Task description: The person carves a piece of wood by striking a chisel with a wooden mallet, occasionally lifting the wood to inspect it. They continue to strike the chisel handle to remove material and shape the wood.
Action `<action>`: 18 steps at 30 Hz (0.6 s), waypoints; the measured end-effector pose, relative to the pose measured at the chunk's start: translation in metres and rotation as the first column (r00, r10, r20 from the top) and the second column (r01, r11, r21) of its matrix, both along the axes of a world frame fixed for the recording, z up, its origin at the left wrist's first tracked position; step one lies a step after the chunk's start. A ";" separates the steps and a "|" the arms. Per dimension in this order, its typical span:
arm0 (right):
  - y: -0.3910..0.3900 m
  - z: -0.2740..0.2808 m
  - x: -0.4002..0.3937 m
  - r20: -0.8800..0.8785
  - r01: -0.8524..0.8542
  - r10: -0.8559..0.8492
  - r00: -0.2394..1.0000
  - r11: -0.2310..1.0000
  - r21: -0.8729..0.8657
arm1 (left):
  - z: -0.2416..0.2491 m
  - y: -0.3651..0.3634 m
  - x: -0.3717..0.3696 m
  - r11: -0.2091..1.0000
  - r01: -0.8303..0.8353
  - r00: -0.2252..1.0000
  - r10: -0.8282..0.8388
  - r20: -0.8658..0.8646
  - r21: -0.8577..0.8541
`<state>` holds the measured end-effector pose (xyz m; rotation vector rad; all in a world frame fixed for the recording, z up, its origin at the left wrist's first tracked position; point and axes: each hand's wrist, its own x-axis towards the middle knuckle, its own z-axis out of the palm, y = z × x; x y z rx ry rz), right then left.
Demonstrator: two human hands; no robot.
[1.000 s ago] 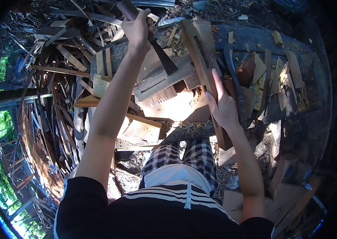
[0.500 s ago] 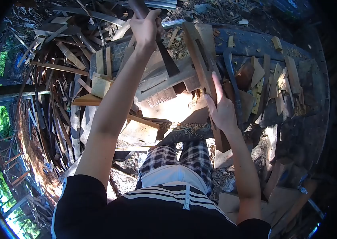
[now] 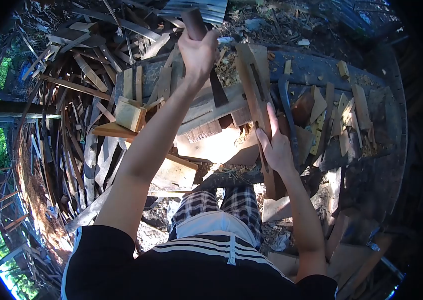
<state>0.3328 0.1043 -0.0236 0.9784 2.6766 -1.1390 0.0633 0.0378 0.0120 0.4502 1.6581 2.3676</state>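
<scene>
- The left hand [image 3: 199,50] is raised at the end of an outstretched arm, fingers wrapped tight round the dark handle of a hatchet [image 3: 210,75]; the handle end sticks up past the fist and the dark blade hangs below it.
- The hatchet blade is just left of the plank [image 3: 255,95], over the pale, rough-cut beam [image 3: 206,107] that lies across the bench [image 3: 316,55].
- The right hand [image 3: 275,145] rests on the plank's near part — fingers stretched flat along its right edge, thumb on the face, pressing rather than clasping.
- The plank runs from the far side of the bench down toward the person's lap, slightly tilted, with a long dark slot cut down its middle.
- Right of the plank, touching the right hand's fingers, a curved dark bar [image 3: 287,107] lies along the bench.
- Further right of the plank, short wooden offcuts [image 3: 341,115] lie scattered and overlapping on the bench top.
- Left of the plank, a small pale block [image 3: 130,114] sits on a heap of long scrap strips [image 3: 71,90] — the heap spreads out over the ground.
- Below the plank's near end are the person's checked trousers [image 3: 221,200].
</scene>
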 end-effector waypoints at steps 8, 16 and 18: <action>0.013 0.150 -0.035 -0.645 -0.129 0.130 0.753 0.990 0.049 | 0.003 -0.004 0.032 0.995 -0.083 0.970 0.068 -0.233 -0.053; -0.006 0.251 -0.032 -0.083 -0.392 0.427 0.900 0.879 0.270 | 0.011 -0.007 0.057 0.997 -0.080 0.880 0.066 -0.470 -0.011; -0.010 0.256 -0.028 -0.242 -0.365 0.439 0.865 0.883 0.296 | 0.008 -0.005 0.058 0.994 -0.110 0.887 0.085 -0.454 -0.028</action>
